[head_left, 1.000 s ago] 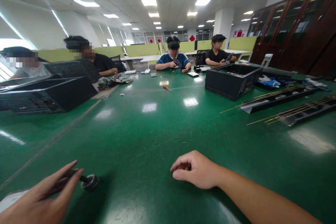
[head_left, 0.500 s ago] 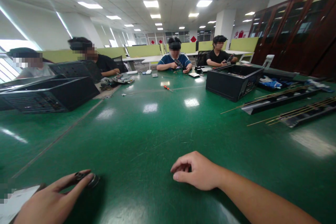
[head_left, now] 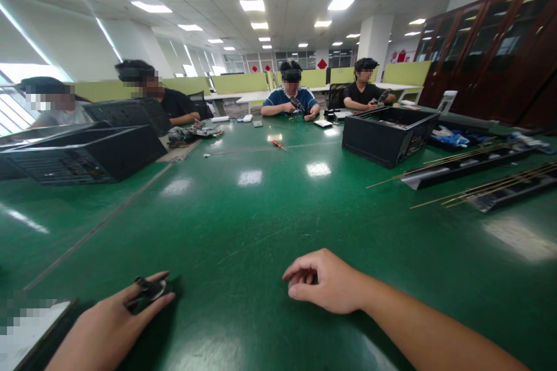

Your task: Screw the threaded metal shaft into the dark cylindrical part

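Observation:
At the lower left, my left hand (head_left: 115, 319) is low over the green table (head_left: 243, 226). Its thumb and fingers are around a small dark part with a round metal face (head_left: 150, 290), whose exact kind I cannot make out. My right hand (head_left: 326, 284) rests on the tabletop right of centre. Its fingers curl loosely, with a gap between them and the thumb, and nothing shows in it. Beside my left wrist lies a white sheet on a dark-edged board (head_left: 32, 333), partly blurred out.
An orange screwdriver (head_left: 278, 145) lies farther up the table. Black computer cases stand at left (head_left: 117, 156) and right (head_left: 387, 136). Thin brass-coloured rods (head_left: 461, 156) rest on dark metal channels at right. Several people sit across the table, one holding a power drill (head_left: 297, 103).
My left hand has moved right and slightly up along with the small dark part, its thumb and fingers wider around it. My right hand stays in place.

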Demonstrator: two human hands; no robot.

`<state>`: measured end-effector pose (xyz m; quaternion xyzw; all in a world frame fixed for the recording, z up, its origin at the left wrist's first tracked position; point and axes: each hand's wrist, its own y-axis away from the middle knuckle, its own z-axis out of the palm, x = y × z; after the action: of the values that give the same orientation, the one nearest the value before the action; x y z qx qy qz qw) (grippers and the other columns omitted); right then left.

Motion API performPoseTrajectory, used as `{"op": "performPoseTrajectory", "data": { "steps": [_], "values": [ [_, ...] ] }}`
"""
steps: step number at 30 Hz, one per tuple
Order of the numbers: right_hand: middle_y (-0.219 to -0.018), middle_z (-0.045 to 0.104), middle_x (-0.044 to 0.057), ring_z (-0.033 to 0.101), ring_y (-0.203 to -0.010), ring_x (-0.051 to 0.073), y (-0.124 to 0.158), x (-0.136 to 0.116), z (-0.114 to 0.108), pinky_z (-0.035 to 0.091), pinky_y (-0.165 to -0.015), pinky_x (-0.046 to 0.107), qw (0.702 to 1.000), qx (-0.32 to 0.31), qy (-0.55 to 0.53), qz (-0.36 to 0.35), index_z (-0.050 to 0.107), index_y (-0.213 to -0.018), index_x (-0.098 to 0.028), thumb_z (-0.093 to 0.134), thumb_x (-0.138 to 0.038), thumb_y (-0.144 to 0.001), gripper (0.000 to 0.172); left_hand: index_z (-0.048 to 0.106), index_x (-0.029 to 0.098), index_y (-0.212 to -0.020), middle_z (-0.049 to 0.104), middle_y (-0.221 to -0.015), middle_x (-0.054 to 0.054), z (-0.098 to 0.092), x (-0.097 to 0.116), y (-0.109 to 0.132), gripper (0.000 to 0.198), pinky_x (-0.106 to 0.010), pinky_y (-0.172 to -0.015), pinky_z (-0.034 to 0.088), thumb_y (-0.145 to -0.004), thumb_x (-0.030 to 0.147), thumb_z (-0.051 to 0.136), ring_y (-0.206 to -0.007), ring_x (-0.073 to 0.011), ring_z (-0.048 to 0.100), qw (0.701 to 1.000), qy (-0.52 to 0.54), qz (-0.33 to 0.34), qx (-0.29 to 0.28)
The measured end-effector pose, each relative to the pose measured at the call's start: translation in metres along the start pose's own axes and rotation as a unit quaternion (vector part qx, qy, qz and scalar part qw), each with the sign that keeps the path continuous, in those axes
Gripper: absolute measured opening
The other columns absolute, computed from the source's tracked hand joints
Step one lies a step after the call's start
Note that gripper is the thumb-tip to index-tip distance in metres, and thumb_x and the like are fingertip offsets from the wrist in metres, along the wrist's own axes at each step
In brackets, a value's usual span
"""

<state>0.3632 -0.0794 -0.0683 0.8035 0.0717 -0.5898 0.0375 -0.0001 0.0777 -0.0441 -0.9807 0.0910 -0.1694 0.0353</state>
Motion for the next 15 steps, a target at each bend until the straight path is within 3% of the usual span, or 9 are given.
{"op": "performPoseTrajectory", "data": {
  "steps": [3,7,10,12,15],
  "values": [
    [-0.082,0.072,0.004,0.061,-0.071,0.014,-0.001,0.000,-0.001,0.049,-0.067,0.025,1.000,0.019,-0.010,0.005,0.075,-0.104,-0.015,0.071,-0.023,-0.079,0.026,0.074,0.024,-0.111,0.079,-0.107,-0.003,-0.004,0.044,0.006,0.055,-0.039,-0.087,0.058,-0.072,0.062,0.066,-0.099,-0.0324,0.073,0.996,0.027,0.062,-0.058],
    [-0.083,0.071,0.003,0.061,-0.070,0.013,-0.004,0.006,-0.006,0.048,-0.065,0.024,0.998,0.047,-0.037,0.006,0.073,-0.106,-0.014,0.069,-0.020,-0.079,0.028,0.065,0.025,-0.126,0.078,-0.103,-0.003,0.002,0.110,0.016,0.058,-0.037,-0.090,0.057,-0.076,0.053,0.069,-0.097,-0.0285,0.073,0.978,0.068,0.185,-0.065],
    [-0.088,0.070,0.002,0.060,-0.069,0.012,-0.007,0.013,-0.012,0.047,-0.063,0.023,0.996,0.075,-0.044,0.001,0.065,-0.119,-0.016,0.064,-0.009,-0.076,0.044,0.062,0.027,-0.125,0.077,-0.105,-0.002,0.016,0.151,0.025,0.048,-0.036,-0.092,0.055,-0.079,0.039,0.070,-0.098,-0.0246,0.072,0.957,0.094,0.260,-0.090],
    [-0.094,0.069,0.003,0.061,-0.072,0.011,-0.008,0.017,-0.016,0.047,-0.064,0.022,0.995,0.093,-0.040,-0.009,0.058,-0.127,-0.017,0.057,0.001,-0.070,0.059,0.065,0.025,-0.118,0.075,-0.110,-0.003,0.027,0.169,0.029,0.037,-0.037,-0.094,0.053,-0.082,0.034,0.068,-0.101,-0.0240,0.070,0.944,0.102,0.298,-0.101],
    [-0.104,0.065,0.005,0.063,-0.081,0.013,-0.009,0.022,-0.020,0.048,-0.065,0.023,0.993,0.112,-0.033,-0.027,0.051,-0.130,-0.020,0.048,0.007,-0.064,0.071,0.066,0.024,-0.118,0.073,-0.112,-0.005,0.043,0.179,0.033,0.033,-0.037,-0.095,0.051,-0.086,0.032,0.066,-0.103,-0.0235,0.067,0.929,0.116,0.335,-0.110]
  ]
}}
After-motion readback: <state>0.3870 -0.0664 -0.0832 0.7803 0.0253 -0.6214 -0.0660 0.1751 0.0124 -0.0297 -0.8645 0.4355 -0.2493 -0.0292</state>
